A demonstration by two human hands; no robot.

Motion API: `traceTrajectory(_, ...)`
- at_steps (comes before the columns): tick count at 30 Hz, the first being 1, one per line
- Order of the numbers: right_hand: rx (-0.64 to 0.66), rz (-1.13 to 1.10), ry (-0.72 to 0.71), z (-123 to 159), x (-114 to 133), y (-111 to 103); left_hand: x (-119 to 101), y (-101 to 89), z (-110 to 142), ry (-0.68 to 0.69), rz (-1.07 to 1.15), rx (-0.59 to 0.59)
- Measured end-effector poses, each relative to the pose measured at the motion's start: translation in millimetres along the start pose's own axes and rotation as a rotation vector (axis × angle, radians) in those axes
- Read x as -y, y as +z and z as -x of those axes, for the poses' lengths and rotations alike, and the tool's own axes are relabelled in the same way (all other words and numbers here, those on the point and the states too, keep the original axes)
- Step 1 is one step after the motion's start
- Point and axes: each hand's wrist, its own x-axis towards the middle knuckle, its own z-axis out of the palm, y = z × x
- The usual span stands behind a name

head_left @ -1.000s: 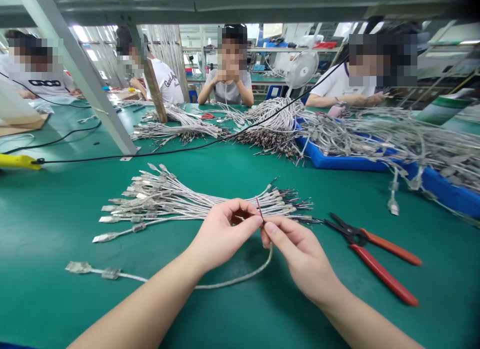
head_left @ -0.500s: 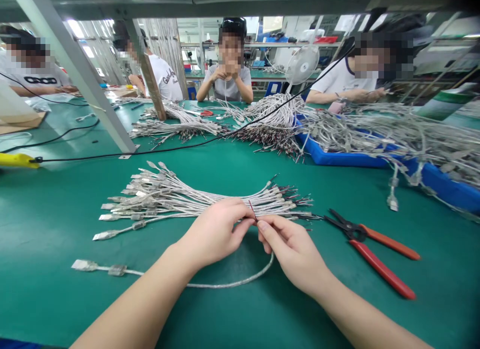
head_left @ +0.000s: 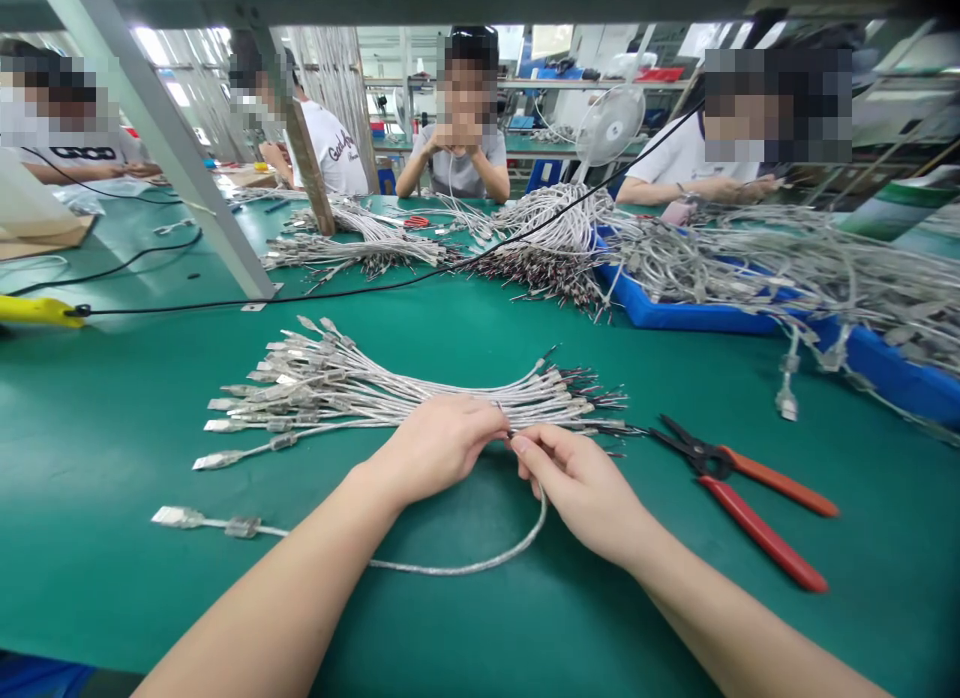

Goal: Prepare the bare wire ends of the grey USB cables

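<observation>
A grey-white USB cable (head_left: 480, 566) curves over the green table, its USB plug (head_left: 177, 518) lying at the left beyond my left forearm. My right hand (head_left: 574, 478) pinches the cable close to its stripped end. Thumb and fingertips of my left hand (head_left: 450, 443) are closed on the thin wires at that end; the tips are mostly covered by my fingers. Both hands almost meet at the fingertips. Just behind them lies a bundle of similar USB cables (head_left: 390, 398), plugs to the left and bare wire ends to the right. Wire-stripping pliers (head_left: 712, 463) with red and orange handles rest, jaws apart, right of my hands.
Blue trays (head_left: 675, 316) heaped with cables stand at the back right. More cable bundles (head_left: 555, 238) lie at the back. A black cord (head_left: 337, 296) crosses the table from a yellow-handled tool (head_left: 41, 311). A metal post (head_left: 172, 148) rises at left. Several people sit opposite.
My left fingers have closed further over the wire ends, covering the dark red wire that stuck up before. My right hand keeps its pinch. The view has shifted slightly.
</observation>
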Motion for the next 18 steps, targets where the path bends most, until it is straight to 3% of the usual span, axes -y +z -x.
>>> traceTrajectory(18,0.058,-0.188,0.061,-0.4,6.9,-7.3,5.0,-11.0,0.8,-0.031,0.073,0.003)
